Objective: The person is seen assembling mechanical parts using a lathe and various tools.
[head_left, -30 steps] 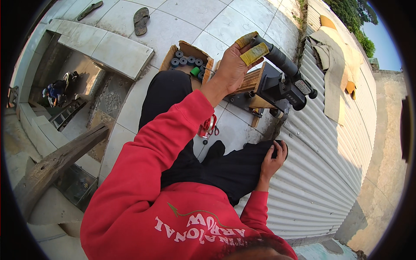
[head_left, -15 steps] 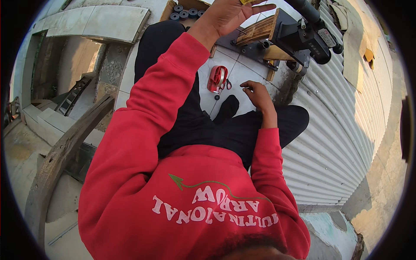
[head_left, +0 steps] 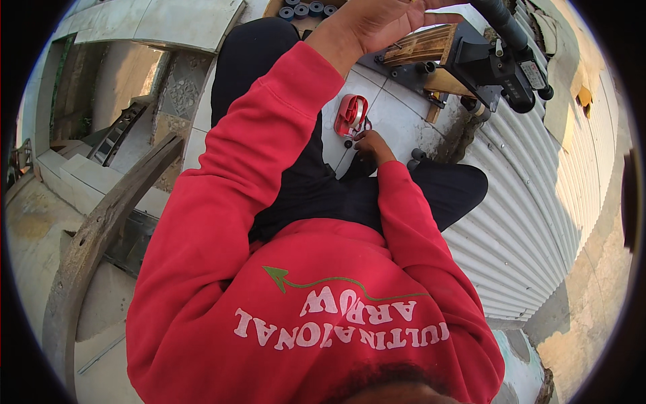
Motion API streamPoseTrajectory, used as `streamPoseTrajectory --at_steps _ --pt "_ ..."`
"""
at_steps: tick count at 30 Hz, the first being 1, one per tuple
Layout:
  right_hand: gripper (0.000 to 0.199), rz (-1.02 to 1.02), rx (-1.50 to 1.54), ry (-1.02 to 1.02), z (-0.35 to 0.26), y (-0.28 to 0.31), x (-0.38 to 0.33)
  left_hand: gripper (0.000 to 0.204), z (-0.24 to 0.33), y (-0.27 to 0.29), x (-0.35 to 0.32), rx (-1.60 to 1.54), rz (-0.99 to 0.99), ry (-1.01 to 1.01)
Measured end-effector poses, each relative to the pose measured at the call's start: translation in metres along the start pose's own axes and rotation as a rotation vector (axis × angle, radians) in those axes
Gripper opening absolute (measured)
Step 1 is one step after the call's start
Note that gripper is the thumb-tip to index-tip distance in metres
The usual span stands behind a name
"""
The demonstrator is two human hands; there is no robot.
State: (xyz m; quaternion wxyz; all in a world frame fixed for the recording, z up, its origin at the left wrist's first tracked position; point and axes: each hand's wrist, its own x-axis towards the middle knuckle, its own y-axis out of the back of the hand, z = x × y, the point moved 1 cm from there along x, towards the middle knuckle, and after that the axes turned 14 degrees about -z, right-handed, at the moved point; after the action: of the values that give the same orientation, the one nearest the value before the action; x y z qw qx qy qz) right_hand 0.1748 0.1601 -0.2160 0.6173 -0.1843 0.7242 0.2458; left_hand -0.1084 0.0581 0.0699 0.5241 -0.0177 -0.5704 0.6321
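My left hand (head_left: 373, 27) reaches up to the top rim, past the black-framed machine. Its fingers bend together there, partly cut off, with a small yellowish bit at their tips that I cannot make out. My right hand (head_left: 374, 145) is down on the tiles between my legs, its curled fingers on the handles of a pair of scissors (head_left: 367, 124). Beside the scissors lies a red tape dispenser (head_left: 345, 116) with a roll of tape in it. A small black knob (head_left: 348, 143) sits at its near end, next to my right fingertips.
A cardboard box (head_left: 272, 8) of dark rolls (head_left: 301, 11) stands beyond my left knee. The machine (head_left: 471, 64), with wooden pieces, is at the far right. Small grey cylinders (head_left: 418, 155) lie by my right knee. Corrugated sheeting (head_left: 531, 202) borders the right, a wooden beam (head_left: 101, 236) the left.
My right hand has moved left and inward from above the tiles to the scissors, uncovering grey cylinders near the knee. My left hand stays raised; its yellow item is now mostly beyond the rim.
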Motion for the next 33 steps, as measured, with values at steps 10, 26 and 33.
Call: streamPoseTrajectory --at_steps 10,26,33 --pt "0.046 -0.231 1.049 0.120 -0.010 -0.008 -0.024 0.054 0.009 -0.015 0.018 -0.078 0.035 0.062" --pt "0.039 -0.095 1.144 0.213 -0.009 -0.019 -0.024 0.048 0.006 -0.004 0.011 -0.097 0.062 0.031" --pt "0.030 0.256 0.556 0.072 0.007 0.018 -0.048 0.052 0.043 0.016 -0.004 0.067 0.196 0.060"
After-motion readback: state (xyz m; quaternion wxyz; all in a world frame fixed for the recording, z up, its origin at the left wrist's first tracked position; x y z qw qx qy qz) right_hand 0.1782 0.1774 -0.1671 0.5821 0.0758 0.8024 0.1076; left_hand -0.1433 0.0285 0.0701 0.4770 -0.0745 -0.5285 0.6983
